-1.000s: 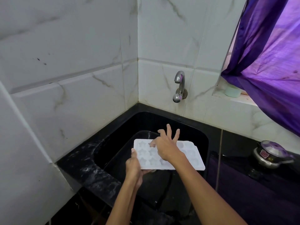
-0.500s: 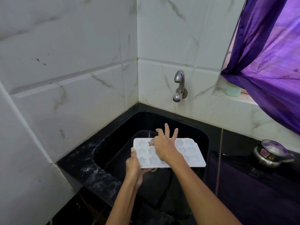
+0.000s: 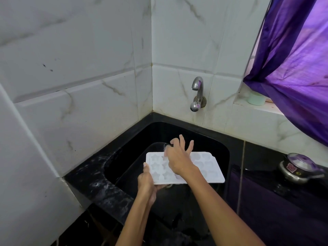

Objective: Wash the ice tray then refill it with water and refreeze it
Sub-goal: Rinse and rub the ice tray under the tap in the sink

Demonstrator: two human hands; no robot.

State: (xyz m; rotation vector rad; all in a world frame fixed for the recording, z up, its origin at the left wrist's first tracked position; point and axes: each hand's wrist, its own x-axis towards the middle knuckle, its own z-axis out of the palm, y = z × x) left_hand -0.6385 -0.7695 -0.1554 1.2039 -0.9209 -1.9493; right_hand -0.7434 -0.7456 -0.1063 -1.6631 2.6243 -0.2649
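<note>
a: where's the tray (image 3: 184, 167) right now?

b: you've got it held over the black sink (image 3: 209, 139), roughly level, cavities facing up. the near-left cavities are star shapes; the ones further right are rounder, though they're too pale to make out well.

a: and your left hand (image 3: 146, 181)?

b: it grips the tray's near-left corner. your thumb lies on the top rim, and the rest of the fingers curl underneath, mostly hidden by the tray.

a: your right hand (image 3: 178, 160)?

b: it sits on top of the tray, over the left half. the fingers are spread and fairly straight, reaching past the far edge, with the index area pressing down at the far-left cavities. it's touching, not holding. that fingertip is blurred, so you can't tell exactly which cavity it's in.

a: anything running from the tap (image 3: 197, 94)?

b: no stream shows. the tap sticks out of the white tiled wall (image 3: 88, 86) above the sink's far side, well apart from the tray.

a: what else is around you?

b: a purple curtain (image 3: 292, 68) hangs at upper right over a ledge with a pale green tub (image 3: 255, 98) on it. a steel pot (image 3: 300, 167) with a lid sits on the dark counter (image 3: 262, 157) to the right of the sink.
</note>
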